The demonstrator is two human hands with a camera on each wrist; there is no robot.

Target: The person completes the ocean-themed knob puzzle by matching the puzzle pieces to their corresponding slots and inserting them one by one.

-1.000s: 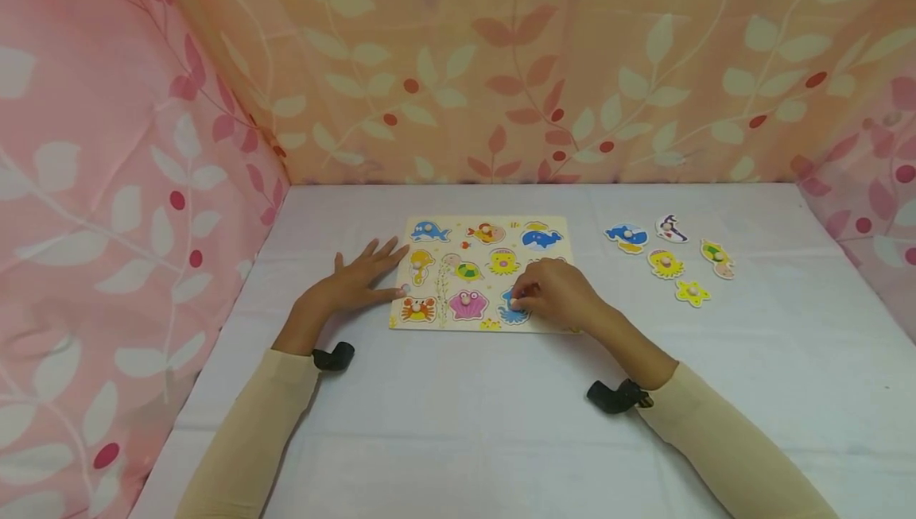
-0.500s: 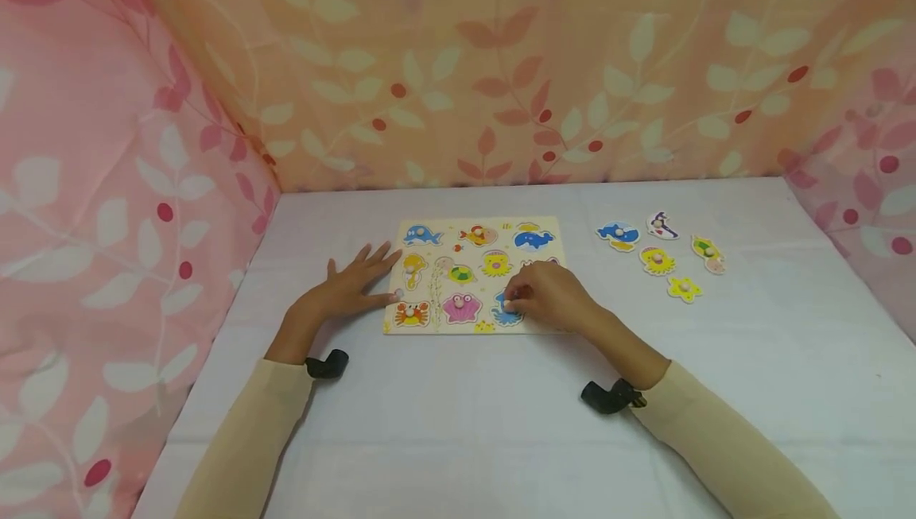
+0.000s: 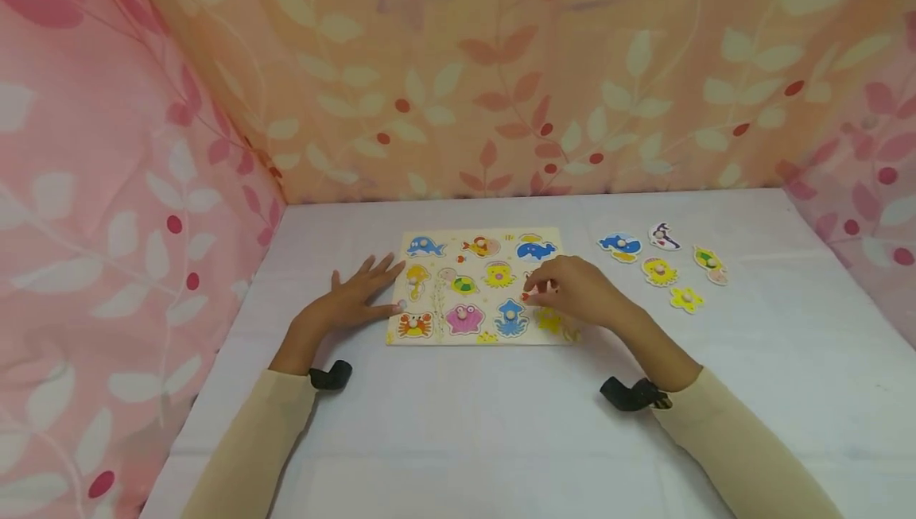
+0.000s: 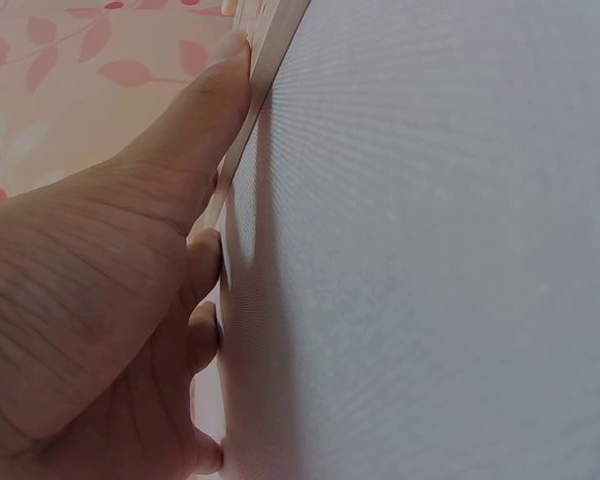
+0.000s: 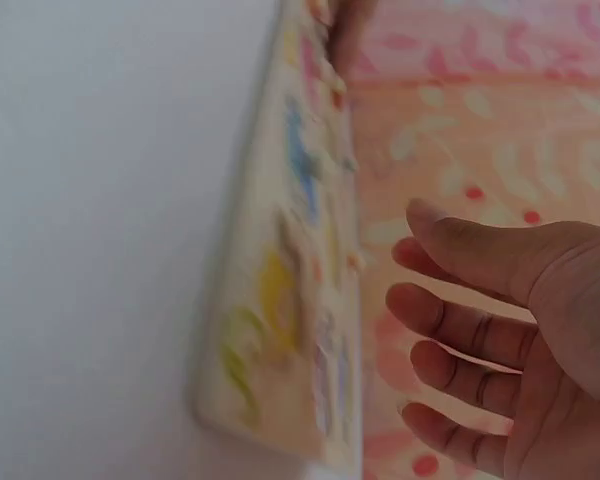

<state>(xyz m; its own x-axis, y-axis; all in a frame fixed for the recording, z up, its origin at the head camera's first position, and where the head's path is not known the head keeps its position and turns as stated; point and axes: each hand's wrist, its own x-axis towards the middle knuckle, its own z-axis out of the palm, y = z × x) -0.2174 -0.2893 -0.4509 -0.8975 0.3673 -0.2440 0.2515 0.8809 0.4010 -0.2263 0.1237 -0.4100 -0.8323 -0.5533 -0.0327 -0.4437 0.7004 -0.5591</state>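
Note:
A wooden peg puzzle board (image 3: 494,300) with sea-animal pictures lies on the white table. My left hand (image 3: 351,296) rests at its left edge, fingers spread; in the left wrist view the thumb (image 4: 205,110) touches the board's edge. The blue squid piece (image 3: 511,327) sits in the bottom row, its knob showing. Just right of it, my right hand (image 3: 572,288) hovers over the board with nothing in it. Its fingers (image 5: 415,305) look loosely bent in the right wrist view, apart from the board. The hand partly hides the board's right side.
Right of the board lie loose knobbed pieces: a blue whale (image 3: 621,246), a purple-and-white piece (image 3: 665,238), a yellow octopus (image 3: 658,271), a green turtle (image 3: 710,265) and a yellow star (image 3: 687,300). Patterned cloth walls (image 3: 429,137) stand around the table.
My right hand has let go of the blue squid's knob and moved up and right, uncovering that piece. The left hand stays at the board's edge.

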